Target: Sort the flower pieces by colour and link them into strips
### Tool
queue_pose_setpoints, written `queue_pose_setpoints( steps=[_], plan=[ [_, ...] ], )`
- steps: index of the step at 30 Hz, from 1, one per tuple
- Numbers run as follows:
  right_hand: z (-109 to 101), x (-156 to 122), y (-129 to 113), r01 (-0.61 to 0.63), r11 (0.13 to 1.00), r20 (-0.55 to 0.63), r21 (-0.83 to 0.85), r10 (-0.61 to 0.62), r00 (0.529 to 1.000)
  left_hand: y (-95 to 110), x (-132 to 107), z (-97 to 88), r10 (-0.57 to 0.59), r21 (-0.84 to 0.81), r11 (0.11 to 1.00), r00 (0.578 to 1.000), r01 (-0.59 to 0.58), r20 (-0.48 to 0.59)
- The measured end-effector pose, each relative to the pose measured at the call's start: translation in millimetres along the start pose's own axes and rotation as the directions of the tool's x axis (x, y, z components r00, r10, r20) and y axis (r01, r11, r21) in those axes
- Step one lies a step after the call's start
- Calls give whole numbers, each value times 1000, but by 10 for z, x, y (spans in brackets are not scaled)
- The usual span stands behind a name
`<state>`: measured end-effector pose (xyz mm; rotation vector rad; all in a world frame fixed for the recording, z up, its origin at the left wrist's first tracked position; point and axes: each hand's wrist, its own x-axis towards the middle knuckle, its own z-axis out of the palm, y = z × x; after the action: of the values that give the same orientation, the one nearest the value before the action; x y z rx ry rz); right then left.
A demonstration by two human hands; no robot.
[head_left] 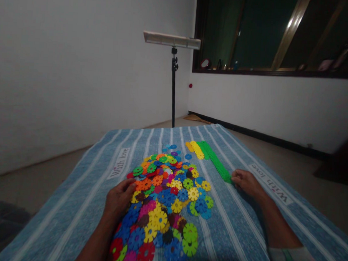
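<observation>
A heap of flat plastic snowflake discs point(165, 199) in many colours lies on a blue striped cloth point(238, 233). My left hand point(119, 199) rests on the heap's left edge, fingers curled down onto the discs. To the right runs a long row of green discs point(215, 163), with a short yellow row point(196, 149) and an orange one beside its far end. My right hand point(246, 181) is at the near end of the green row, fingers closed in a pinch against the last green disc.
The cloth covers a table and reads "With love" point(119, 162) along a white stripe. Behind the table stands a light bar on a black stand point(173, 88). White walls and a dark window point(276, 31) lie beyond, with bare floor around.
</observation>
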<state>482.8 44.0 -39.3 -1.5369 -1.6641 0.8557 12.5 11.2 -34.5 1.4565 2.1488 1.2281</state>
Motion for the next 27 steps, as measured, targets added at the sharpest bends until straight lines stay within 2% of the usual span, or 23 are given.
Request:
queue_pose_setpoints(
  steps=[12,15,21,27],
  plan=[
    [82,116,144,7,996,-120,-85,-18,993,-14,-10,9,-30,-18,999,999,31,28],
    [71,97,145,-5,984,-131,-176,-18,991,11,-16,9,-37,-27,999,999,37,3],
    [75,31,9,-43,877,-50,-478,22,999,-7,-7,16,-13,-43,999,1000,14,13],
    [163,25,1,-28,780,-27,-625,14,1000,-67,-58,50,11,-87,996,1000,-10,14]
  ],
)
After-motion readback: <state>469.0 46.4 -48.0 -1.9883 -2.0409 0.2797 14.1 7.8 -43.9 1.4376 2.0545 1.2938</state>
